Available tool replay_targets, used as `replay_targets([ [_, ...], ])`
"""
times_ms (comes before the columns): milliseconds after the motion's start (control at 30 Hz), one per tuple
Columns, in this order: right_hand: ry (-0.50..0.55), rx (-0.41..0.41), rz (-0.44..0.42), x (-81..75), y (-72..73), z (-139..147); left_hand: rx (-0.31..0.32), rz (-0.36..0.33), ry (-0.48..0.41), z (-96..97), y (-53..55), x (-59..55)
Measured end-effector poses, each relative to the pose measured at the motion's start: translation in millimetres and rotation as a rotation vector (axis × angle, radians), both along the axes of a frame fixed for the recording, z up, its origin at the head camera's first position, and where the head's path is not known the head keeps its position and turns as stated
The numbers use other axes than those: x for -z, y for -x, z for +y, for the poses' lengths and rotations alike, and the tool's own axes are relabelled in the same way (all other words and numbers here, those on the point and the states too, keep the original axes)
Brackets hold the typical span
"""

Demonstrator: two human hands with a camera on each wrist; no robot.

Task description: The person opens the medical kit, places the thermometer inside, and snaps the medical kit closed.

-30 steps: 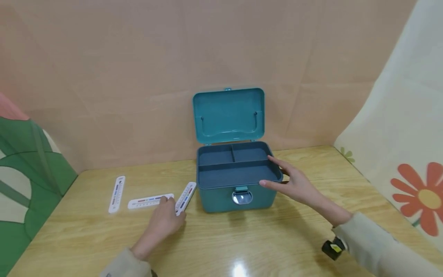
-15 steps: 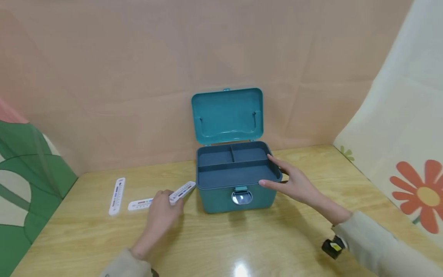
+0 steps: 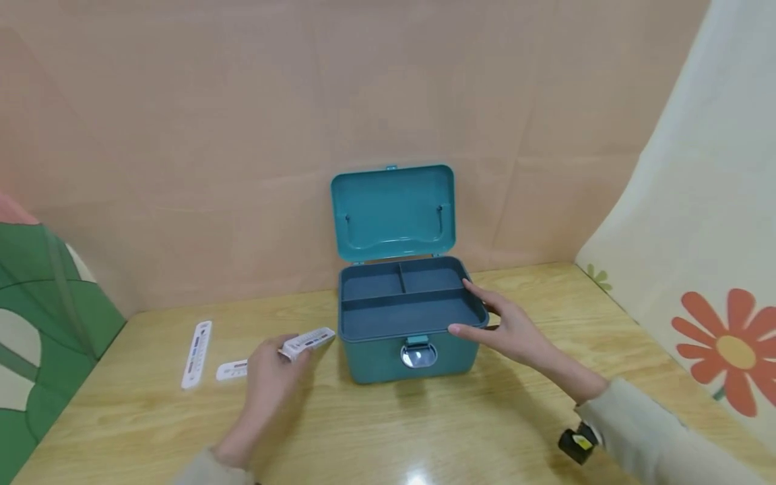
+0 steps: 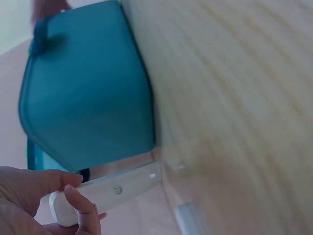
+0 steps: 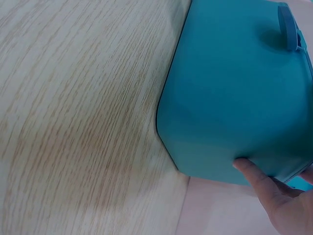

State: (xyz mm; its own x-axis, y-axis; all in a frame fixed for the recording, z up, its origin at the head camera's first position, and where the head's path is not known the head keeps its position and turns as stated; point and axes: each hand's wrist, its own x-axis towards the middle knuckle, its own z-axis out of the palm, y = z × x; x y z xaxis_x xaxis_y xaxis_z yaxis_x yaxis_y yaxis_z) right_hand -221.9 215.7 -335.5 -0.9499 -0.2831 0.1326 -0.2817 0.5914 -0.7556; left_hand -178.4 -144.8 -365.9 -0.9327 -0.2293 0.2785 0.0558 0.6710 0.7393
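Observation:
In the head view my left hand (image 3: 270, 377) pinches one end of a white strip thermometer (image 3: 310, 341) with a printed scale and coloured marks. Its other end points at the left side of a teal storage box (image 3: 376, 364). The left wrist view shows the thermometer's plain back (image 4: 115, 190), held between thumb and fingers. At the box's right side, my right hand (image 3: 512, 330) rests with its fingers extended, touching the rim and side wall. The lid (image 3: 394, 212) stands raised. A dark blue tray (image 3: 412, 315) with three compartments sits in the top, nothing in it.
Two more thermometers lie on the wooden table (image 3: 388, 431): one upright strip (image 3: 197, 354) at far left, and one crosswise (image 3: 232, 370), partly hidden by my left hand. A clear round latch (image 3: 418, 354) is on the box front. Cloth (image 3: 242, 155) hangs behind.
My left hand has lifted its thermometer off the table and turned it flatter, its far end toward the box. My right hand keeps its place on the box. The view has shifted slightly.

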Motion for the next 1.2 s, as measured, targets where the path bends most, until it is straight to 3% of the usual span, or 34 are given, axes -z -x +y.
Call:
replay_targets([
  [300, -0.001, 0.001, 0.000, -1.7, 2.1, -1.0, -0.033, -0.087, -0.122, -15.2, -2.8, -33.4],
  [433, 0.005, -0.006, -0.003, -1.6, 0.2, -2.0, -0.040, -0.060, -0.165, -23.1, -5.6, -51.9],
  [600, -0.001, -0.001, -0.012, -1.1, -3.8, -3.3, -0.046, 0.029, -0.199, -24.7, -11.0, -67.7],
  [767, -0.007, 0.000, -0.018, -5.6, -3.8, -3.7, -0.002, 0.032, -0.245, -19.4, -13.1, -78.9],
  [933, -0.010, 0.004, -0.012, -7.7, -3.0, -1.3, 0.068, -0.093, -0.284, -11.9, -13.7, -87.6],
  [1000, -0.008, 0.000, -0.008, -6.9, -2.4, -1.5, 0.096, -0.126, -0.293, -9.5, -13.4, -88.3],
  [1200, -0.003, 0.005, -0.005, -6.0, -2.9, -0.2, 0.165, -0.119, -0.328, 1.7, -10.5, -85.6],
])
